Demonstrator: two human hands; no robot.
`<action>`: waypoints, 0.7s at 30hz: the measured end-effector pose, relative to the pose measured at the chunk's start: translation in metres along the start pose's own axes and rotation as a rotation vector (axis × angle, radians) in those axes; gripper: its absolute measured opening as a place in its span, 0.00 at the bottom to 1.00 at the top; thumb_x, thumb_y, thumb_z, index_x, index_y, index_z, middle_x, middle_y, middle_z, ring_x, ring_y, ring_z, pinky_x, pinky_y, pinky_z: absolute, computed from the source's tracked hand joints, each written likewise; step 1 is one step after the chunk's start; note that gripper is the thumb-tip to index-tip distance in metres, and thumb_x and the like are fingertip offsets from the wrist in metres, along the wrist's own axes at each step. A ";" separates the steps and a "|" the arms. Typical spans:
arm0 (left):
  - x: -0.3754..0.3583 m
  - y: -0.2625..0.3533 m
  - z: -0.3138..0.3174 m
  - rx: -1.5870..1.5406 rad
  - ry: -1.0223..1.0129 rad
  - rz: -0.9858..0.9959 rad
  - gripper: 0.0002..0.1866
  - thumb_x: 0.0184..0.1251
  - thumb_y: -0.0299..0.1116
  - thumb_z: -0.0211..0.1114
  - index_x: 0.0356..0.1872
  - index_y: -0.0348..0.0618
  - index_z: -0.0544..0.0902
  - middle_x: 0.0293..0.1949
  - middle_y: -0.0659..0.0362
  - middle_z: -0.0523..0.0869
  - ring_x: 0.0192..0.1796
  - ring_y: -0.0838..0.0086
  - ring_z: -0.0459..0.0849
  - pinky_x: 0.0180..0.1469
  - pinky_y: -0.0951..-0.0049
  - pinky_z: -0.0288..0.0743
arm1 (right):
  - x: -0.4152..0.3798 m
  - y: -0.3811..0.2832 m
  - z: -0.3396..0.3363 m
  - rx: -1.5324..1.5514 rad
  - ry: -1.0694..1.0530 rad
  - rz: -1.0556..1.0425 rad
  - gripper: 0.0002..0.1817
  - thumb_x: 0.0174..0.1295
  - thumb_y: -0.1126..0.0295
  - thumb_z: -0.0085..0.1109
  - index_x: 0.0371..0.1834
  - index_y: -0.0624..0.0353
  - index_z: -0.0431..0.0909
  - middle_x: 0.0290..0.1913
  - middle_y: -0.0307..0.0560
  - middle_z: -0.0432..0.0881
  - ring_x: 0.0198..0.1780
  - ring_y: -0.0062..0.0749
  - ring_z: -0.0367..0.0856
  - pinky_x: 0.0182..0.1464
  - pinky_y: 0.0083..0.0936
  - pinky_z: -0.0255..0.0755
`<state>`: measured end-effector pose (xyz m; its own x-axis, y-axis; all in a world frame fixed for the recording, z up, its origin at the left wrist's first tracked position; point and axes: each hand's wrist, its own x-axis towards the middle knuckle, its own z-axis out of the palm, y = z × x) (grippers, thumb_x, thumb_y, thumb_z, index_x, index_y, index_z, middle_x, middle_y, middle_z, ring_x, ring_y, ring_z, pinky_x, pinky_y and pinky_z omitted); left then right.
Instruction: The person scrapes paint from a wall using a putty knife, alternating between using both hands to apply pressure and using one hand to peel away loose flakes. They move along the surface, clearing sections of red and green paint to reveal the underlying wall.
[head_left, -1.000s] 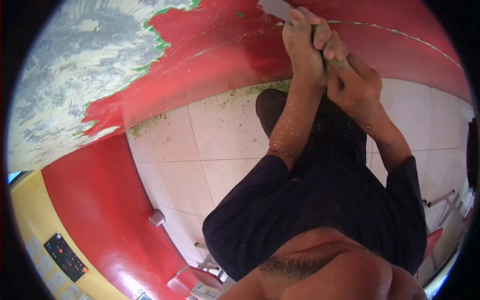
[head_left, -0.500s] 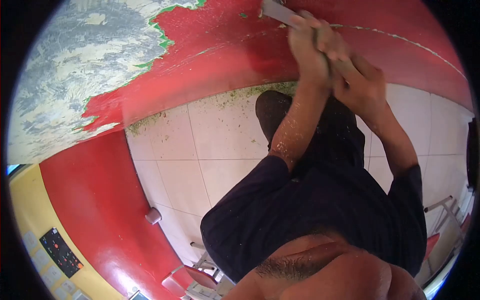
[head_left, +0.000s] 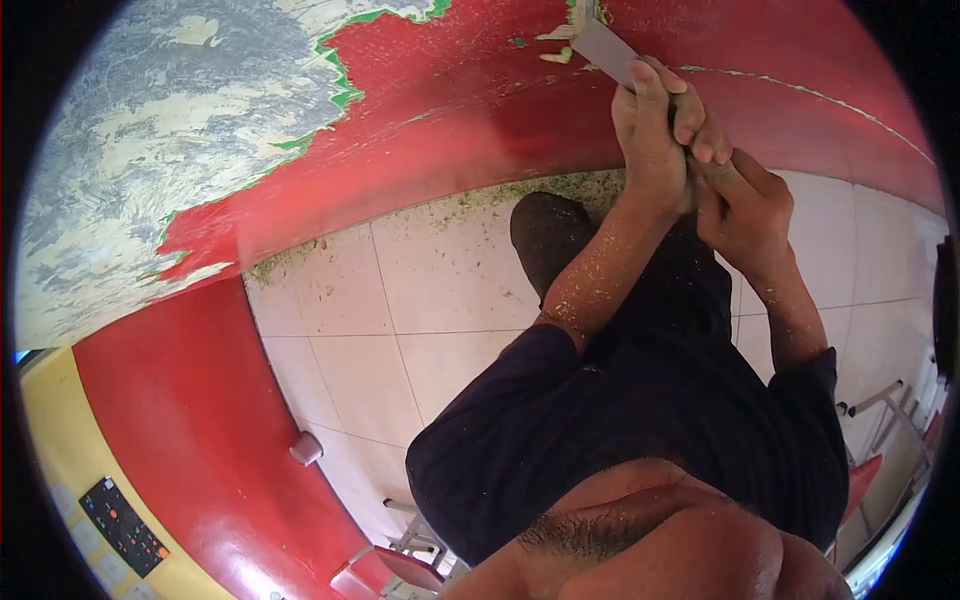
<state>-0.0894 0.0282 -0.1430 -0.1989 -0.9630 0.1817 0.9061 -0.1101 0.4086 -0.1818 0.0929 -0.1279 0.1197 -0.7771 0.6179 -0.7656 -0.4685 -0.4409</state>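
Both hands are up at the top right of the frame, and here's the flat grey metal blade point(head_left: 606, 54), poking out ahead of them at the top, just right of centre. Look at the line of it: from the fingers it runs up and to the left, its long axis on a slant, the far end right at the glossy red painted wall point(head_left: 480, 110), beside pale, curling shreds of paint point(head_left: 557, 54). Whether the edge is biting or only resting there, I can't tell.

The left hand point(head_left: 655, 140) is the nearer one, closed around the blade's lower-right end, whatever handle there is hidden in the grip. Tucked in behind, below and to the right, comes the right hand point(head_left: 750, 210), fingers bent and pressed up against the left; can't tell whether it has hold of the tool too. So it's blade, left hand, right hand, strung out on one diagonal.

Over at the upper left, a big mottled grey-and-white bare patch point(head_left: 190, 130) spreads out, edged with ragged green paint point(head_left: 345, 95). Below the wall, greenish flakes point(head_left: 460, 210) lie scattered across white floor tiles point(head_left: 450, 280), and pale specks dot the left forearm point(head_left: 610, 260).
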 end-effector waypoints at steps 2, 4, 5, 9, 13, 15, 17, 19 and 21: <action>-0.003 0.001 -0.002 0.062 0.001 -0.004 0.18 0.75 0.56 0.47 0.37 0.52 0.69 0.18 0.68 0.60 0.15 0.81 0.63 0.19 0.73 0.68 | 0.003 -0.002 0.005 -0.005 -0.003 0.012 0.12 0.49 0.79 0.62 0.38 0.54 0.84 0.23 0.45 0.74 0.21 0.41 0.76 0.22 0.32 0.71; 0.001 0.002 0.001 0.077 0.031 -0.012 0.18 0.76 0.55 0.46 0.38 0.52 0.70 0.18 0.68 0.60 0.16 0.81 0.63 0.19 0.73 0.68 | 0.003 0.005 0.005 -0.007 -0.012 -0.001 0.13 0.50 0.79 0.63 0.39 0.54 0.84 0.23 0.45 0.75 0.21 0.41 0.76 0.23 0.32 0.71; 0.000 -0.001 0.000 0.077 0.013 0.011 0.18 0.76 0.55 0.46 0.38 0.52 0.70 0.18 0.68 0.60 0.16 0.81 0.63 0.19 0.73 0.69 | 0.000 0.010 0.006 0.004 -0.019 -0.019 0.13 0.50 0.79 0.63 0.39 0.54 0.83 0.23 0.45 0.75 0.22 0.41 0.77 0.23 0.32 0.72; 0.002 -0.005 -0.012 0.090 -0.043 0.056 0.18 0.76 0.55 0.45 0.38 0.52 0.70 0.18 0.68 0.60 0.17 0.81 0.63 0.22 0.73 0.70 | -0.005 0.021 0.013 0.023 0.011 -0.064 0.13 0.50 0.78 0.64 0.41 0.53 0.83 0.24 0.45 0.75 0.22 0.40 0.78 0.23 0.32 0.73; -0.003 -0.008 -0.013 0.102 -0.004 0.056 0.18 0.77 0.54 0.44 0.38 0.52 0.70 0.18 0.68 0.60 0.17 0.81 0.63 0.22 0.72 0.70 | -0.010 0.022 0.012 0.007 -0.005 -0.044 0.14 0.50 0.77 0.64 0.42 0.52 0.83 0.24 0.44 0.76 0.22 0.39 0.78 0.24 0.32 0.74; 0.000 -0.011 -0.010 0.113 -0.026 0.054 0.18 0.77 0.54 0.44 0.38 0.52 0.70 0.18 0.67 0.60 0.16 0.80 0.63 0.22 0.72 0.70 | -0.007 0.029 0.012 0.032 -0.022 -0.095 0.15 0.50 0.77 0.65 0.43 0.52 0.84 0.24 0.44 0.76 0.22 0.39 0.78 0.24 0.31 0.74; -0.002 -0.006 -0.007 0.173 -0.034 0.040 0.18 0.76 0.55 0.44 0.37 0.52 0.70 0.18 0.67 0.60 0.16 0.80 0.63 0.22 0.73 0.69 | -0.011 0.026 0.015 0.078 0.052 -0.070 0.15 0.49 0.77 0.65 0.42 0.51 0.84 0.24 0.44 0.76 0.23 0.39 0.78 0.24 0.31 0.74; 0.004 0.002 -0.002 0.201 -0.013 0.053 0.18 0.76 0.55 0.45 0.37 0.52 0.70 0.18 0.67 0.60 0.16 0.80 0.63 0.21 0.73 0.69 | -0.007 0.028 0.019 0.114 0.079 -0.067 0.16 0.49 0.77 0.65 0.42 0.51 0.84 0.25 0.44 0.76 0.23 0.39 0.78 0.24 0.31 0.74; 0.000 0.004 -0.002 0.218 0.005 0.049 0.19 0.76 0.55 0.45 0.37 0.52 0.70 0.18 0.67 0.60 0.16 0.80 0.63 0.21 0.73 0.69 | -0.005 0.027 0.022 0.139 0.070 -0.044 0.16 0.48 0.77 0.65 0.42 0.51 0.84 0.24 0.44 0.76 0.23 0.40 0.77 0.24 0.31 0.73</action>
<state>-0.0847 0.0276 -0.1435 -0.1547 -0.9672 0.2016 0.8121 -0.0082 0.5834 -0.1891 0.0753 -0.1570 0.1025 -0.7256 0.6805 -0.6649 -0.5588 -0.4956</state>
